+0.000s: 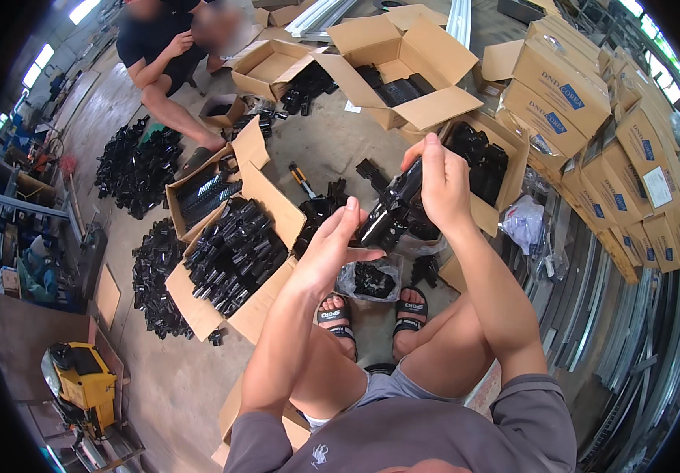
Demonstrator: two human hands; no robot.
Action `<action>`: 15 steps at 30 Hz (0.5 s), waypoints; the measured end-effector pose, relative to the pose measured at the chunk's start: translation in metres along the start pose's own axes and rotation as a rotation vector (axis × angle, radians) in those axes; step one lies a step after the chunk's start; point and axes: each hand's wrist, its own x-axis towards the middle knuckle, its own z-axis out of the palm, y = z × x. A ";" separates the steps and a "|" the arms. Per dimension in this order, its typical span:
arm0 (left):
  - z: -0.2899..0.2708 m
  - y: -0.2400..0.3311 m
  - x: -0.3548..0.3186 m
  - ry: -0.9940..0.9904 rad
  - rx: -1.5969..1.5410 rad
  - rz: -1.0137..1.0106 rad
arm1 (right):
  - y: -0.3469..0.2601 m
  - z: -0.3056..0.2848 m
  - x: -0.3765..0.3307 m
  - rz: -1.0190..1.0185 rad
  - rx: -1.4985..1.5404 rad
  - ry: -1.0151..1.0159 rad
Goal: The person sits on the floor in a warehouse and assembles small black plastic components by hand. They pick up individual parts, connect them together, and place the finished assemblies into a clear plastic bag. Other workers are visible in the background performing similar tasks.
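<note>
My right hand (pixel 444 185) is closed around the upper end of a glossy black bracket-like part (pixel 394 203), which slants down toward my left. Beside its lower end is my left hand (pixel 329 246), thumb and fingers spread apart; whether they touch the part is hard to tell. Below my hands, a clear plastic bag (pixel 373 277) of small black pieces sits in front of my sandals. More black parts (pixel 324 206) lie on the floor just past my left hand, near a tool with a yellow-and-black handle (pixel 302 178).
Open cartons of black parts stand at left (pixel 265 296), far centre (pixel 395 59) and right (pixel 513 142). Heaps of black parts (pixel 139 162) cover floor at left, near another seated person (pixel 168 63). Stacked boxes (pixel 557 94) and metal profiles (pixel 592 315) line the right.
</note>
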 end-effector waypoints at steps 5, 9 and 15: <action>-0.004 0.006 0.007 -0.315 -0.184 -0.176 | 0.010 0.001 0.002 0.052 0.103 0.013; -0.010 0.000 0.008 -0.581 -0.365 -0.191 | 0.011 0.007 0.000 0.018 0.257 0.015; -0.014 0.006 0.003 -0.661 -0.517 -0.239 | 0.012 0.000 -0.003 0.019 0.299 -0.110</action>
